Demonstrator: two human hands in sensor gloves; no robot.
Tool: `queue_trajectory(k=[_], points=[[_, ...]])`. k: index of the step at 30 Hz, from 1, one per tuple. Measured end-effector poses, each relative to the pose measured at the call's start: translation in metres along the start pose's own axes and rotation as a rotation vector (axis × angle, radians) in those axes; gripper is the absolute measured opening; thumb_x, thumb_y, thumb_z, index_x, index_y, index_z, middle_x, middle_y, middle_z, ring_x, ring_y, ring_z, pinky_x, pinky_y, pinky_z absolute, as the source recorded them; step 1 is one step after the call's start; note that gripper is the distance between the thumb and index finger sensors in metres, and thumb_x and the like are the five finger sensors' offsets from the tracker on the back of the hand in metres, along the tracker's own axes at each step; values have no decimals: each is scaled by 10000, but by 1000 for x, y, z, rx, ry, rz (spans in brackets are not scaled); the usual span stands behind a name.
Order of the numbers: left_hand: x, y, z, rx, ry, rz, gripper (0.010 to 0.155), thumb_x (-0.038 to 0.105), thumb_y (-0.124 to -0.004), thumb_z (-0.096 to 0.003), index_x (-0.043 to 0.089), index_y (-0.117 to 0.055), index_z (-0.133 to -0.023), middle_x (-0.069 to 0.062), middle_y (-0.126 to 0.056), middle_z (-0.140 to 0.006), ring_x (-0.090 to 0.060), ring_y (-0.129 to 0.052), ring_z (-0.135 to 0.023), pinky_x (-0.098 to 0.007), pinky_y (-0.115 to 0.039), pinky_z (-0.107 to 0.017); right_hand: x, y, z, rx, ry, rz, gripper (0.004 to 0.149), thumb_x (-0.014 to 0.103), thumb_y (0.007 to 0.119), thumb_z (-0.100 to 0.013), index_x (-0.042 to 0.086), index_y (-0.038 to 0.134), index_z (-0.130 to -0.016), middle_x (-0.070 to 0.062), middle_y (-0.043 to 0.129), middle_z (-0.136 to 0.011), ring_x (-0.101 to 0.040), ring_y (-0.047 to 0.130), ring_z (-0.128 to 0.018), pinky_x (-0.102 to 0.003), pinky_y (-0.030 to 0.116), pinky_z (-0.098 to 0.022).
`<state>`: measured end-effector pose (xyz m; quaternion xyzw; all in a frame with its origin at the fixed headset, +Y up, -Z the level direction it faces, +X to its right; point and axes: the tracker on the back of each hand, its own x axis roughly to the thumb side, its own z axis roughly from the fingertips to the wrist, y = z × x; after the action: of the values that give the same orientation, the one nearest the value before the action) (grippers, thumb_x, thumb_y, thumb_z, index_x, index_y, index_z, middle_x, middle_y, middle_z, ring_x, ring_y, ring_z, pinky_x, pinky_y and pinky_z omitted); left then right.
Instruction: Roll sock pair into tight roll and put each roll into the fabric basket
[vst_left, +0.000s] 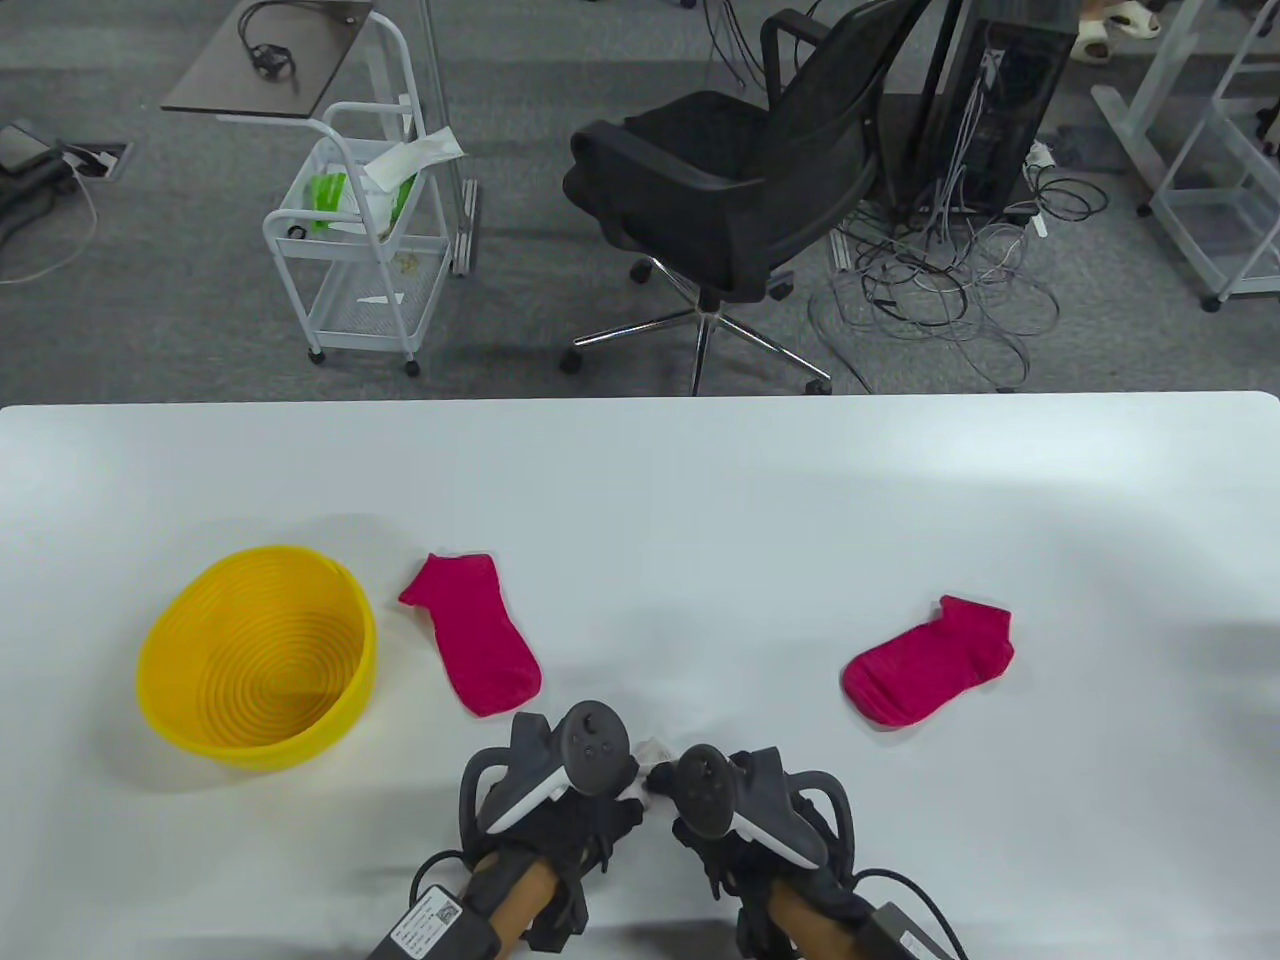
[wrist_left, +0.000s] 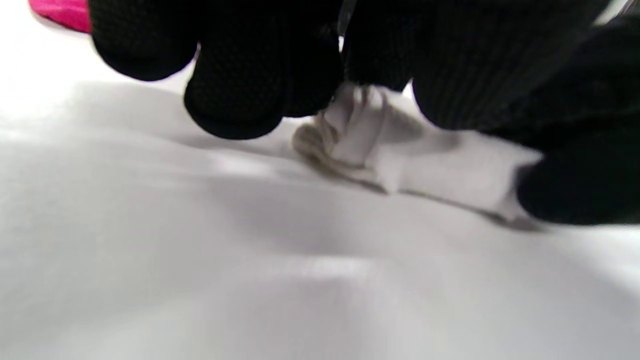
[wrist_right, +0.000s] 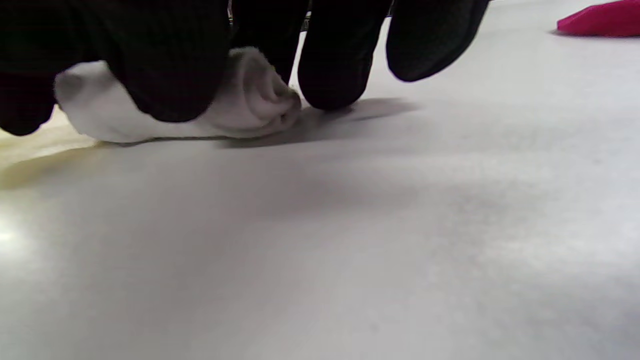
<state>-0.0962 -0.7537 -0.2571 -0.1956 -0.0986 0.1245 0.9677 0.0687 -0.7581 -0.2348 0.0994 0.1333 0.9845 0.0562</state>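
Right at near table edge: both hands on white sock roll (wrist_right: 250, 107), pressed on table (vst_left: 700, 500). Left hand (vst_left: 555, 800) fingers (wrist_left: 235, 95) curled over one end, right hand (vst_left: 745, 810) fingers (wrist_right: 165, 75) round other. Looks soft, light, springy, probably unrolls if let go, so I'd grip across whole bundle. Further out: two pink socks, left one (vst_left: 475, 632) flat beside yellow basket (vst_left: 170, 690), right one (vst_left: 930, 660) well apart, unrolled.
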Motion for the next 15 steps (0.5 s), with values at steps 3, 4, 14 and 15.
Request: queue_trajectory(k=[3,4,14,15], points=[[3,-4,-1,-11,-10,-25,640,485,-906,-322,263,-791,-911,-69,-867,-823,-253,-961,-603,-491,-757,-506,1,-1,-1,-16,6,0,528,418,825,-410,449,669,-913,127,760,-990,-170,836,-887,-508,696,-664],[4,-4,-1,-1,-10,-38,628,470,-909,-324,266,-794,-907,-66,-869,-820,-248,-963,-602,-489,-758,-507,1,-2,-1,-21,5,-3,519,410,819,-415,440,676,-913,122,775,-979,-164,845,-876,-505,698,-662],[-4,-5,-6,-63,-28,86,479,378,-778,-402,270,-847,-864,-72,-889,-778,-242,-972,-568,-484,-765,-487,-6,-14,1,9,-28,-90,447,400,788,-427,392,764,-873,88,907,-865,-144,939,-766,-504,721,-641],[-6,-5,-6,-75,-17,106,476,376,-767,-407,270,-847,-864,-70,-890,-779,-241,-971,-567,-483,-766,-486,-6,-17,3,-15,-36,-101,448,411,786,-426,397,763,-873,93,900,-874,-150,928,-784,-503,719,-643]])
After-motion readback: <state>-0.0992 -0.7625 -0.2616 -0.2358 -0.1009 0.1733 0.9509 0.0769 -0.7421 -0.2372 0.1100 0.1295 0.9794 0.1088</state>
